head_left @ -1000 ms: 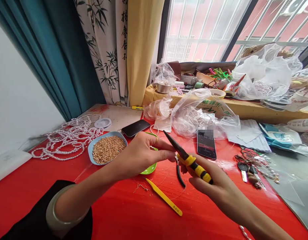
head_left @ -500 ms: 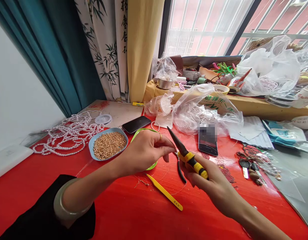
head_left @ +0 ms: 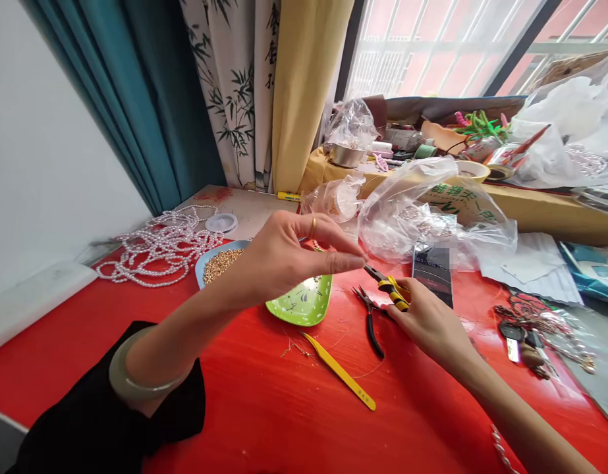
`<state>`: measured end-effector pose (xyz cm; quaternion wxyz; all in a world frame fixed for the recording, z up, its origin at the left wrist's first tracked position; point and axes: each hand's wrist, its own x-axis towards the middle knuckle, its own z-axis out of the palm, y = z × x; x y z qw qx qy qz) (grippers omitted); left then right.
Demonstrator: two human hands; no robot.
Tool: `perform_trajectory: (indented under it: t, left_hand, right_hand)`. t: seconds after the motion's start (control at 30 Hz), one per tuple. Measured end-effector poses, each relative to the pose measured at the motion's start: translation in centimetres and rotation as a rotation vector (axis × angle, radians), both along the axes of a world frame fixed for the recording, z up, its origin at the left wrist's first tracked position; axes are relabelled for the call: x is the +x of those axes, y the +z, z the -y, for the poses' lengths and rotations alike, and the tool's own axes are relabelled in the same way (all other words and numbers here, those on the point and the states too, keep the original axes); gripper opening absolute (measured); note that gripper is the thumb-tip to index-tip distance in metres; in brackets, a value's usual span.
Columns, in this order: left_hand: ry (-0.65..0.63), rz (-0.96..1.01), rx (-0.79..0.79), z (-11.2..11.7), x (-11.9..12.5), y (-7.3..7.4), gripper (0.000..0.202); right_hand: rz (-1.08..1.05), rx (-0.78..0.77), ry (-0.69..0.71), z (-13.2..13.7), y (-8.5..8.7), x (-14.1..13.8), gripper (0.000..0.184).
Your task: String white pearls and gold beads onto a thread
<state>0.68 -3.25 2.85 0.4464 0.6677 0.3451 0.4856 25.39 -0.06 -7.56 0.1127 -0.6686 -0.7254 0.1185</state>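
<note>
My left hand (head_left: 294, 253) hovers above the green dish (head_left: 304, 304), thumb and forefinger pinched together on something too small to make out. My right hand (head_left: 425, 319) grips yellow-and-black pliers (head_left: 390, 289), whose jaws point at the left fingertips and nearly touch them. A second pair of black pliers (head_left: 370, 316) lies on the red table (head_left: 264, 408) just left of my right hand. Yellow tweezers (head_left: 340, 372) lie in front of the green dish.
A blue dish of gold beads (head_left: 217, 262) sits behind my left hand, with pearl strands (head_left: 160, 243) beyond it. A phone (head_left: 433, 273), clear plastic bags (head_left: 422, 210), keys (head_left: 524, 329) and a cluttered windowsill fill the right and back.
My left hand rose and moved right, uncovering the green dish. The pliers tipped down and now point left at the pinched fingertips. The camera view shifted, so the table things sit further right.
</note>
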Motion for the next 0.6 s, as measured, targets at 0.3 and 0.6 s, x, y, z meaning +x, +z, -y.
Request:
perform_trajectory:
  t: [0.3,0.6]
  left_hand:
    - [0.195,0.129,0.007,-0.3,-1.2,0.6,0.008]
    - [0.103,0.168,-0.063,0.3,-0.8,1.0,0.011]
  right_hand:
    - [0.063,0.15,0.134,-0.8,-2.4,0.3,0.031]
    - [-0.244,0.287,0.23,3.1,3.8,-3.2,0.027]
